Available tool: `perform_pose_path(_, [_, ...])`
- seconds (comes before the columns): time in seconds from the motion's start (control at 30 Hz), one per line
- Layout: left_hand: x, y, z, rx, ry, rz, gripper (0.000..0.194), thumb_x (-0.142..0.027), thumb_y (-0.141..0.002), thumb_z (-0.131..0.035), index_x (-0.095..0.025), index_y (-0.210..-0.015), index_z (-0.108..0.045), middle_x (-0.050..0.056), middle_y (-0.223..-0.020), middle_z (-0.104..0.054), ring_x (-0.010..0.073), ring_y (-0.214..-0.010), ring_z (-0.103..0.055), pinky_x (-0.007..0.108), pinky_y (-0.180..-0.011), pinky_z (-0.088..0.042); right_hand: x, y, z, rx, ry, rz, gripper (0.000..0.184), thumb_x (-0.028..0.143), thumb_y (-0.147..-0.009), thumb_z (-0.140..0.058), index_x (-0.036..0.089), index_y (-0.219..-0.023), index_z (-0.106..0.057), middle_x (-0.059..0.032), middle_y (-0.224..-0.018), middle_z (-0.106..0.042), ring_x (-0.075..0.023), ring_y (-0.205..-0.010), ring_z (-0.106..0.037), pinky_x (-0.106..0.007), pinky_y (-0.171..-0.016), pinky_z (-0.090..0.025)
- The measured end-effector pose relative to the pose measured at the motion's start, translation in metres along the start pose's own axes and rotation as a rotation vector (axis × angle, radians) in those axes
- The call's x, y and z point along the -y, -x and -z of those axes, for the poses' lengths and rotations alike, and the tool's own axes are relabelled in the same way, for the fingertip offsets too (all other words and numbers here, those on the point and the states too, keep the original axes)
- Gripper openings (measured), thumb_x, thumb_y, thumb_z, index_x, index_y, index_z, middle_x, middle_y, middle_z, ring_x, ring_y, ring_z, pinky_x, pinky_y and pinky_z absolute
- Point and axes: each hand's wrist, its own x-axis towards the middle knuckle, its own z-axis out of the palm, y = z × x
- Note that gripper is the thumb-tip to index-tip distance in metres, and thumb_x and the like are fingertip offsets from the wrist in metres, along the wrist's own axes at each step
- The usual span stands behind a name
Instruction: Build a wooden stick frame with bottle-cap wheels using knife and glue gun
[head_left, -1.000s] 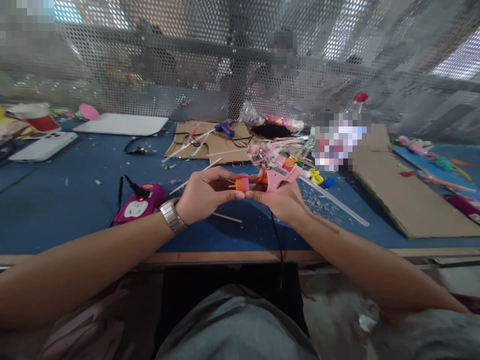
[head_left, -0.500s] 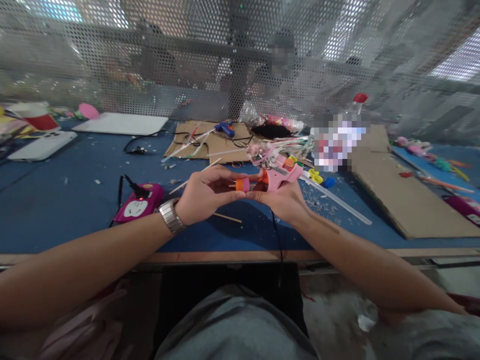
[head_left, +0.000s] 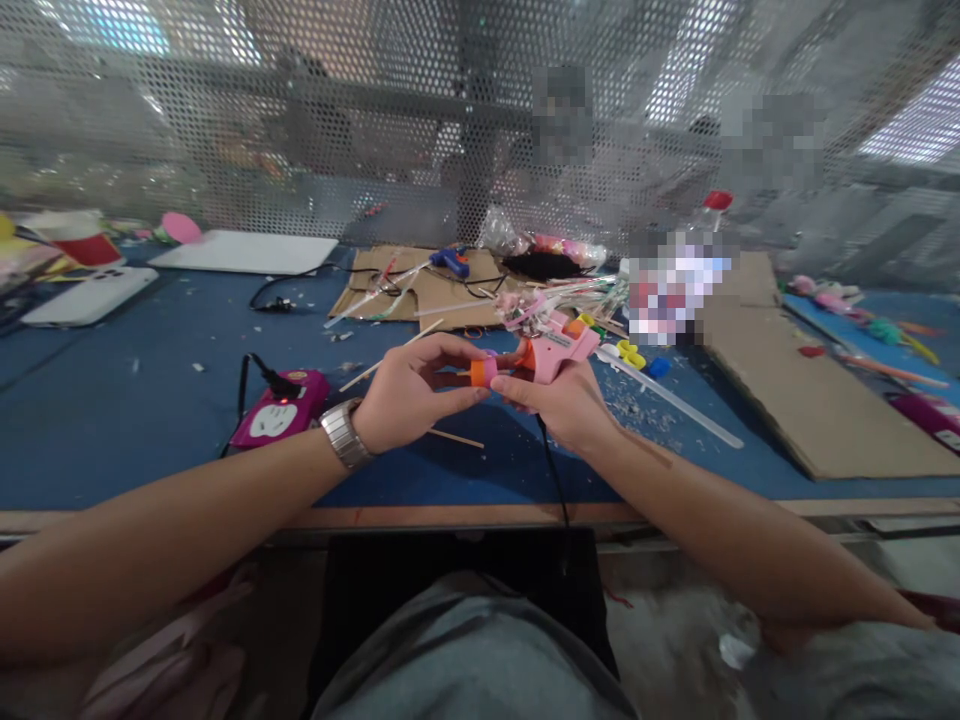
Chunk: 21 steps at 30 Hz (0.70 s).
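1. While both hands meet near the middle of the frame, the left hand (head_left: 405,398) pinches an orange-and-pink disc (head_left: 484,372) between thumb and fingers: nearly closed, other fingers curled. Thin stick pokes out of the disc's left side.
2. Right hand (head_left: 570,400) is wrapped round a pink glue gun (head_left: 561,350), mostly closed. Its thumb tip reaches the disc's right edge; actual contact, cannot tell. Gun's orange front part faces the disc.
3. Disc and pink gun: center of frame, held above the blue table (head_left: 172,400). Black cable (head_left: 553,470) hangs below the right hand, over the table's near edge.
4. Metal watch (head_left: 346,434) on left wrist. Purple power strip (head_left: 281,408) just left of it, black plug in.
5. Upper middle: blue glue gun (head_left: 450,262) on flat cardboard (head_left: 386,290), black mass and plastic wrap to its right.
6. Right of the hands: yellow pieces (head_left: 631,353), blue piece (head_left: 659,367), long translucent rod (head_left: 675,400) slanting down right. Large cardboard sheet (head_left: 825,400) at right; red-capped bottle (head_left: 718,202) upper right, body pixelated.
7. Upper left: white flat panel (head_left: 244,252), white phone-like item (head_left: 91,297), red-and-white cup (head_left: 86,242).
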Motion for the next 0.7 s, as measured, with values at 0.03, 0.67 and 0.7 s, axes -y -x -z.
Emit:
perform_pose_path(0.03, [-0.0003,0.0001,0.0002,0.004,-0.007,0.001,0.036,-0.022,-0.075,-0.101,-0.015,-0.106,-0.082,0.01,-0.112,-0.086,0.0235,-0.102,-0.085,0.036,-0.095,-0.074,0.0006,0.0006,0.0002,0.001,0.002,0.005,0.056,0.048,-0.064,-0.108,0.022,-0.099,-0.074,-0.0023,-0.093,-0.081,-0.0154,-0.068,-0.065,-0.032,-0.061,-0.057])
perform_pose_path(0.67, [0.0007,0.001,0.0058,0.014,-0.119,-0.098,0.037,-0.024,-0.078,-0.1,-0.019,-0.113,-0.09,0.012,-0.119,-0.082,0.0232,-0.103,-0.085,0.035,-0.095,-0.075,0.0054,0.001,0.0015,0.004,0.048,0.037,0.058,0.053,-0.061,-0.107,0.022,-0.096,-0.073,-0.0008,-0.085,-0.077,-0.0157,-0.067,-0.062,-0.033,-0.061,-0.056])
perform_pose_path(0.7, [0.001,0.001,0.0058,0.011,-0.121,-0.104,0.038,-0.024,-0.077,-0.101,-0.019,-0.114,-0.09,0.012,-0.12,-0.082,0.0233,-0.103,-0.085,0.035,-0.095,-0.075,0.0064,0.0011,0.0012,0.001,0.045,0.038,0.058,0.053,-0.06,-0.108,0.022,-0.096,-0.073,-0.0006,-0.085,-0.077,-0.0155,-0.066,-0.062,-0.033,-0.061,-0.056])
